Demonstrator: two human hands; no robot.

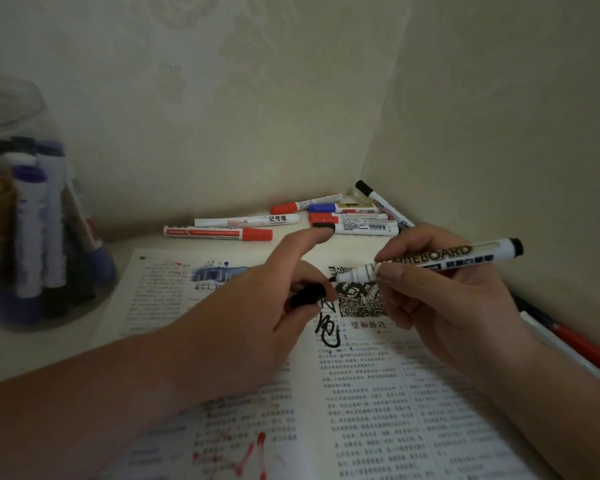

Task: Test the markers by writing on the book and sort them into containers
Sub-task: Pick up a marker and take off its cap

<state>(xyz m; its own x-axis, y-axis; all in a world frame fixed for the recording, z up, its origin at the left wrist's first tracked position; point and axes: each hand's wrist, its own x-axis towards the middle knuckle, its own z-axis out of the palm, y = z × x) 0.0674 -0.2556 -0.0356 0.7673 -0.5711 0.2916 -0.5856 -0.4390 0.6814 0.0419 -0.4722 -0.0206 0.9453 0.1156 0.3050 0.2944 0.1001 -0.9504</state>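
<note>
An open book (361, 393) of printed text lies in front of me, with black scribbles (328, 332) near its middle and red marks low on the left page. My right hand (440, 306) pinches an uncapped white whiteboard marker (430, 262), tip pointing left just above the page. My left hand (257, 306) holds the black cap (307, 295) in curled fingers, with the index finger stretched out. The cap's open end sits close to the marker tip.
Several red, blue and black capped markers (291, 221) lie loose against the back wall corner. A clear plastic jar (25, 209) at the left holds several markers upright. More pens (568, 337) lie along the right wall beside the book.
</note>
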